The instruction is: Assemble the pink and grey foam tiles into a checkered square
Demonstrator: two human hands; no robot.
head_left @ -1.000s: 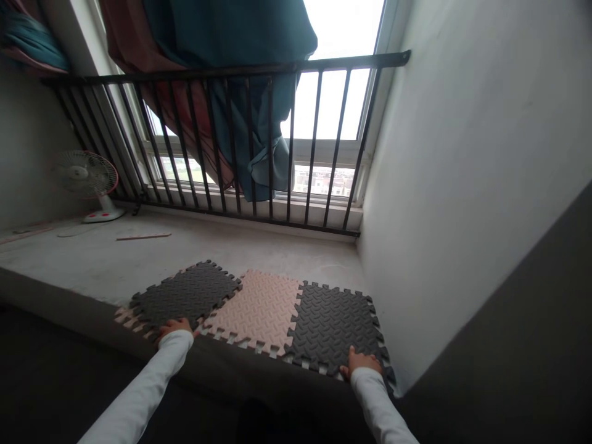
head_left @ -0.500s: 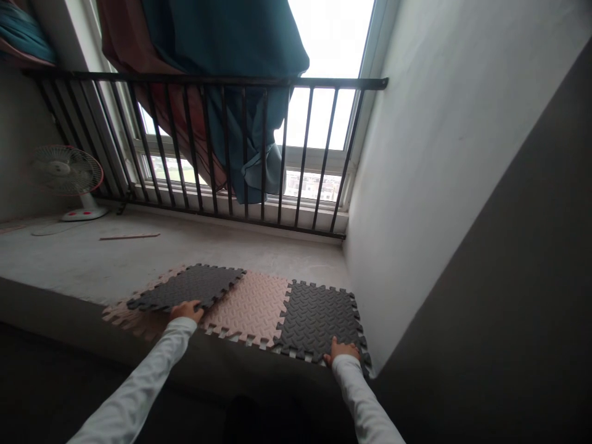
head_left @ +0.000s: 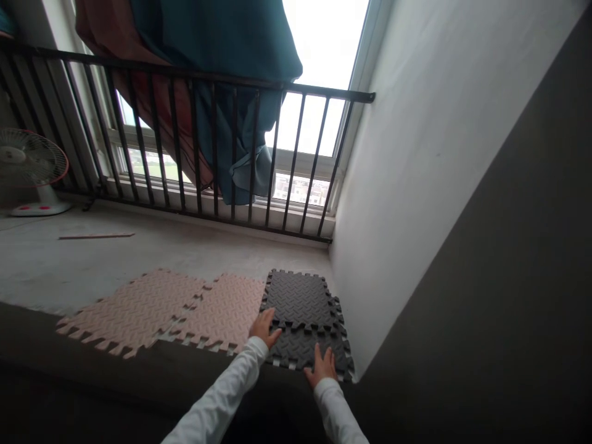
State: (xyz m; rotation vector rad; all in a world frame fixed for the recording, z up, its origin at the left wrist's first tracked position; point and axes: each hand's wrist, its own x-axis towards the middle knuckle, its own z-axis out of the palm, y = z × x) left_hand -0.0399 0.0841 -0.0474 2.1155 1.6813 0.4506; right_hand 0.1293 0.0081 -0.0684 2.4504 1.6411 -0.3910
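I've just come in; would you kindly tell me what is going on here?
A person's left hand is open by the near left corner of the upper dark mat, which lies partly over the lower dark mat. The right hand is spread at that one's near edge; whether either hand is pressing is hard to tell. To their left, the left pink mat and right pink mat lie on the ledge.

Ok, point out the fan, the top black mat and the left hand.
Fan point(head_left: 34, 165): head view, on its grille.
Top black mat point(head_left: 300, 298): head view, middle of its upper face.
Left hand point(head_left: 264, 328): head view, on its back.
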